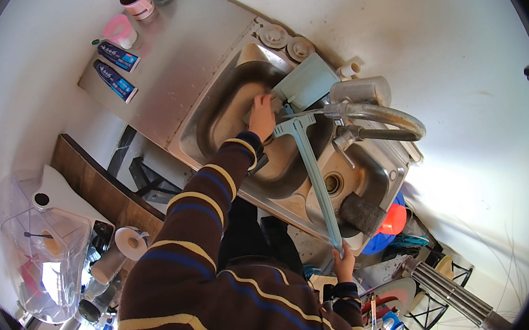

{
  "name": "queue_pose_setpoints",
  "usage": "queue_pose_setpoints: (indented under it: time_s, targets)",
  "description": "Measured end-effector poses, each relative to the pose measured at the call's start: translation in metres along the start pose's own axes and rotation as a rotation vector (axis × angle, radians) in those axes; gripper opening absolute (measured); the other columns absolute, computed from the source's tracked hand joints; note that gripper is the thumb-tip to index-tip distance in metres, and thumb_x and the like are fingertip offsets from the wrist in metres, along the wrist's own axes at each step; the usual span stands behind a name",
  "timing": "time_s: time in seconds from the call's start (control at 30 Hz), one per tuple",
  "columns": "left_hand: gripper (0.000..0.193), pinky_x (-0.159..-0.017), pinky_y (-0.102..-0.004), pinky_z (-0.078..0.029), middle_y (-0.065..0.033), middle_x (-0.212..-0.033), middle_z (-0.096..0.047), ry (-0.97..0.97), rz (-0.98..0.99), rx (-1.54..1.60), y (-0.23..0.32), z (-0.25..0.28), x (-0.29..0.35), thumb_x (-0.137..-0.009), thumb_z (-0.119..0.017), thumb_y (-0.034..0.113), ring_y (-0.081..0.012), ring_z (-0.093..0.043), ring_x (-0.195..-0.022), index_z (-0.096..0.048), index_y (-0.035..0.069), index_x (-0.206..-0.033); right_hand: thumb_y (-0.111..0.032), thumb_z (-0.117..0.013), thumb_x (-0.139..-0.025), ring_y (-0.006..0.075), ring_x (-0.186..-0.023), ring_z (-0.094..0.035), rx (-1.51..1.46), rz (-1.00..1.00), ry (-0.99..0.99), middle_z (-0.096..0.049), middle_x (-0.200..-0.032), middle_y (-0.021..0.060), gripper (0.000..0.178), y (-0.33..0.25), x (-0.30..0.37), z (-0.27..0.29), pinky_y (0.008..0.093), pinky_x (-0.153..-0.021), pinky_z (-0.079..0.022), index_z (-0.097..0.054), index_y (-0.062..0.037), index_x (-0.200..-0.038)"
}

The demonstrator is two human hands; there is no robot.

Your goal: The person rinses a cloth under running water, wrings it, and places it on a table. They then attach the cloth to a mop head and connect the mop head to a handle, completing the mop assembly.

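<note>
A pale blue-green long-handled tool [315, 175] lies slantwise over the double sink, its T-shaped end under the faucet's thin stream. My right hand [344, 264] is closed round the handle's near end. Behind the T-shaped end, a broad flat panel [308, 82] of the same colour leans by the sink's back edge; whether the two are joined is not clear. Over the larger basin [201, 123], my left hand [263, 117] is closed with its fingers curled down, beside the T-shaped end. Whatever it holds is hidden beneath the fingers.
The curved metal faucet [390, 118] reaches over the sink from the right. A dark grey sponge-like block [363, 214] sits at the smaller basin's near edge. On the left counter [180, 57] are two blue tubes [116, 81] and a pink cup [120, 31]. A red container [393, 221] stands beyond the sink.
</note>
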State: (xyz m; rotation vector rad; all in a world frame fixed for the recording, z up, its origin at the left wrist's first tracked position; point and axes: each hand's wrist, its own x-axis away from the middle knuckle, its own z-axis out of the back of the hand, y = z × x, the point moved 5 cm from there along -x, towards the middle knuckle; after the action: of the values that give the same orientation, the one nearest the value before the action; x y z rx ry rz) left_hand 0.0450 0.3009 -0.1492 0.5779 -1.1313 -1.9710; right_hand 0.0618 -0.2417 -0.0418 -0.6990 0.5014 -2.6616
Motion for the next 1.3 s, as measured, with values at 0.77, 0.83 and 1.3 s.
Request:
queue_pose_setpoints:
  time_s: [0.77,0.83,1.3]
  targets:
    - [0.030,-0.083,-0.0471,-0.052,-0.0203,-0.109,-0.059,-0.057,-0.026,-0.327,0.024,0.046,-0.042,-0.079,-0.064,0.018,-0.0407,-0.061,-0.095,-0.061,0.003,-0.106,-0.017,-0.073,-0.082,0.0339,-0.098,-0.067,-0.037,0.028,-0.021,-0.068,-0.105,0.0226,0.046,0.023,-0.011,0.007,0.0376,-0.085,-0.050,-0.060,-0.0022,-0.124]
    - [0.032,-0.083,-0.0469,-0.051,-0.0178,-0.108,-0.057,-0.084,-0.223,-0.171,0.060,0.054,-0.064,-0.077,-0.067,0.015,-0.0398,-0.060,-0.096,-0.061,0.006,-0.107,-0.017,-0.073,-0.082,0.0342,-0.099,-0.067,-0.018,0.037,-0.016,-0.068,-0.106,0.0226,0.047,0.028,-0.012,0.011,0.0376,-0.085,-0.050,-0.060,-0.0019,-0.124]
    - [0.037,-0.084,-0.0494,-0.048,-0.0001,-0.130,-0.046,-0.511,-0.530,-0.511,0.077,-0.015,-0.054,-0.075,-0.072,0.014,-0.0311,-0.049,-0.111,-0.065,0.023,-0.110,-0.017,-0.073,-0.082,0.0375,-0.101,-0.066,0.046,0.036,0.007,-0.067,-0.107,0.0247,0.045,0.037,-0.017,0.026,0.0387,-0.087,-0.050,-0.060,-0.0007,-0.122]
